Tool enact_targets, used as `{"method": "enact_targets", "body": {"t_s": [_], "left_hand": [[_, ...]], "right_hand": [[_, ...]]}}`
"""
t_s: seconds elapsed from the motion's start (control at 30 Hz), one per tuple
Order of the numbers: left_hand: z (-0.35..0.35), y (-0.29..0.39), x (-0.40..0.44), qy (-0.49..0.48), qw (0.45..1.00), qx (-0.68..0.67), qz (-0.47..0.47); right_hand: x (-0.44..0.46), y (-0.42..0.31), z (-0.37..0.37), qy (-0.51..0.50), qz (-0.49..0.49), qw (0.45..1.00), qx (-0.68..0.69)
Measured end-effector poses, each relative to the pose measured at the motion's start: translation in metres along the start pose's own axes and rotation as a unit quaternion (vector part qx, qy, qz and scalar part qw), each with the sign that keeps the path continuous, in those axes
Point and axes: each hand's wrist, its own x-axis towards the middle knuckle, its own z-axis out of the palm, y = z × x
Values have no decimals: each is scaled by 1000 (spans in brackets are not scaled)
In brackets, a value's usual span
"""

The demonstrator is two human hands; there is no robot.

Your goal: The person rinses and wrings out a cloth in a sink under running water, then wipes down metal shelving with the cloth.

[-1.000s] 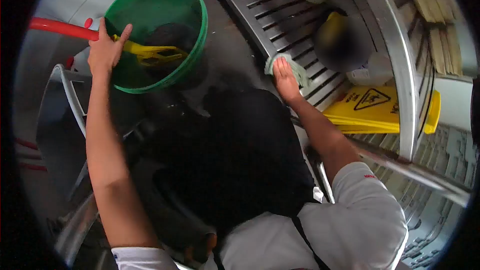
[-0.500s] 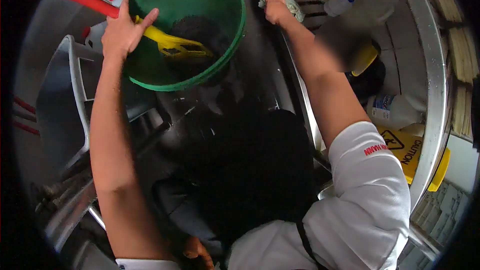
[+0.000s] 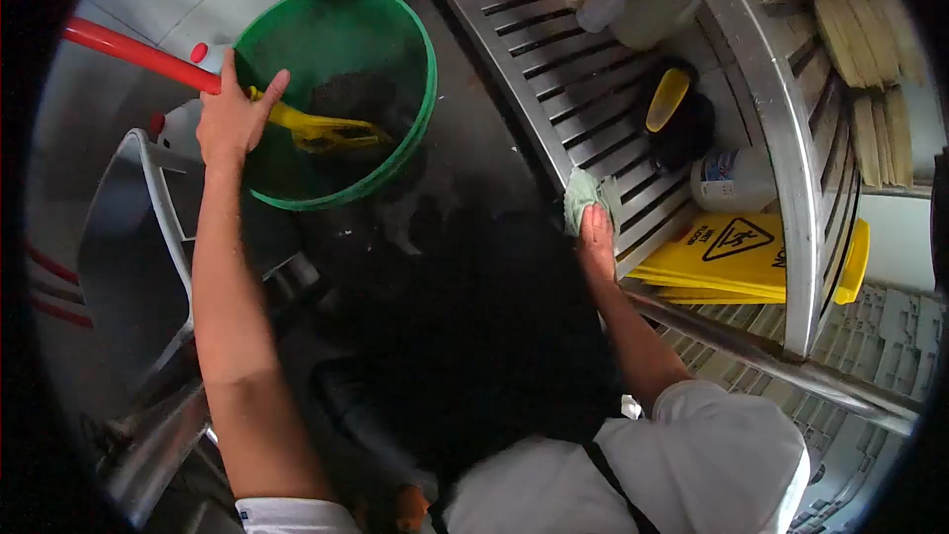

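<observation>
My left hand is at the left rim of a green bucket, closed around the red handle of what looks like a mop. Its thumb and index finger lie over the handle, and the other fingers are hidden. The mop's yellow head slants down into the bucket, against something dark inside. With my right hand I press a crumpled pale green cloth onto the near edge of a slatted metal shelf.
On the shelf are a yellow wet-floor sign, a white jug, a black item with a yellow inside and a spray bottle. A metal post rises at right. A grey bin stands left.
My right hand has drawn the cloth from the shelf's far end back along its edge towards me. The view has shifted; my left hand keeps its place at the bucket.
</observation>
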Motion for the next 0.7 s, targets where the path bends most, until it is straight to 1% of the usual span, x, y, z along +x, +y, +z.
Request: {"method": "enact_targets", "body": {"t_s": [0.03, 0.1, 0.17, 0.23, 0.37, 0.5, 0.57, 0.63, 0.7], "left_hand": [[-2, 1, 1, -9, 1000, 0, -6], [0, -1, 2, 3, 1000, 3, -2], [0, 0, 2, 8, 1000, 4, 2], [-2, 4, -1, 7, 1000, 0, 6], [4, 3, 3, 12, 1000, 14, 4], [8, 0, 6, 19, 1000, 15, 6], [8, 2, 5, 11, 1000, 14, -2], [6, 4, 5, 1, 1000, 15, -9], [9, 1, 7, 25, 999, 28, -1]], "right_hand": [[4, -2, -3, -19, 12, 1000, -9], [34, -10, 4, 14, -15, 1000, -15], [92, -17, 16, 26, -57, 998, -15], [162, -46, 11, 46, -83, 996, 2], [290, -95, 19, 109, -129, 984, -50], [404, -129, 40, 142, -160, 975, -55], [452, -143, 32, 57, -168, 983, -49], [495, -150, 20, -21, -167, 986, -10], [517, -157, 11, -78, -154, 984, 32]]}}
